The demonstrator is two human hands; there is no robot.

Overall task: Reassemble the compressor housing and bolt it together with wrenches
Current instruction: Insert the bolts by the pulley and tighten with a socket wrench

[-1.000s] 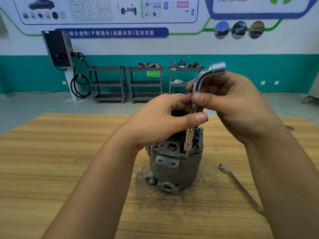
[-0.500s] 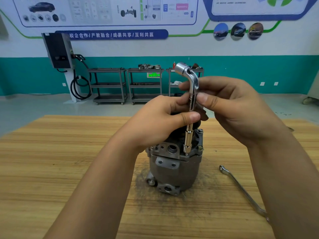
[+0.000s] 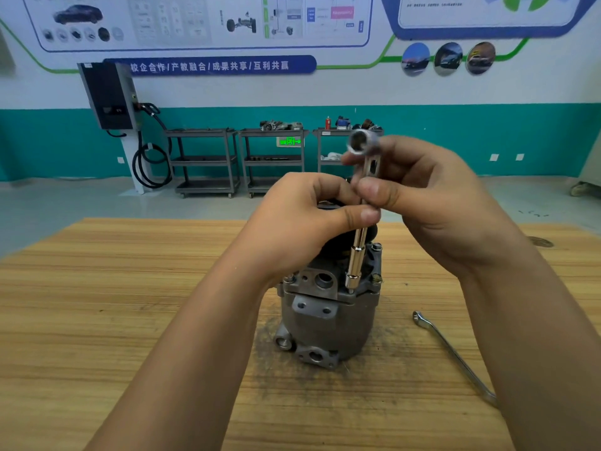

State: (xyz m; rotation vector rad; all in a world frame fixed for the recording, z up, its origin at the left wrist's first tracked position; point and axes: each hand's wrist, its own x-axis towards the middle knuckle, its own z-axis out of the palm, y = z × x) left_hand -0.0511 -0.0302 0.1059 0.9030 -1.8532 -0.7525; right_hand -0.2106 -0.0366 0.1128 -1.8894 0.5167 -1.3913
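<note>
A grey metal compressor housing (image 3: pixel 328 323) stands upright on the wooden table (image 3: pixel 113 320). A chrome L-shaped socket wrench (image 3: pixel 356 258) stands vertically, its lower socket on a bolt at the housing's top rim. My left hand (image 3: pixel 305 219) pinches the wrench shaft from the left, thumb across it. My right hand (image 3: pixel 432 196) grips the upper part of the wrench, whose bent top socket (image 3: pixel 361 143) faces me. Other bolts (image 3: pixel 376 246) show around the rim. My hands hide the housing's top centre.
A flat ring spanner (image 3: pixel 452 353) lies on the table to the right of the housing. Dark grime marks the wood around the housing's base. Behind the table, metal trolleys (image 3: pixel 205 161) and a wall-mounted charger (image 3: pixel 109 96) stand by the far wall.
The wrench's bent top has swung round from pointing right to pointing left, then toward me, while the lower socket stayed on the bolt. Both hands kept their hold.
</note>
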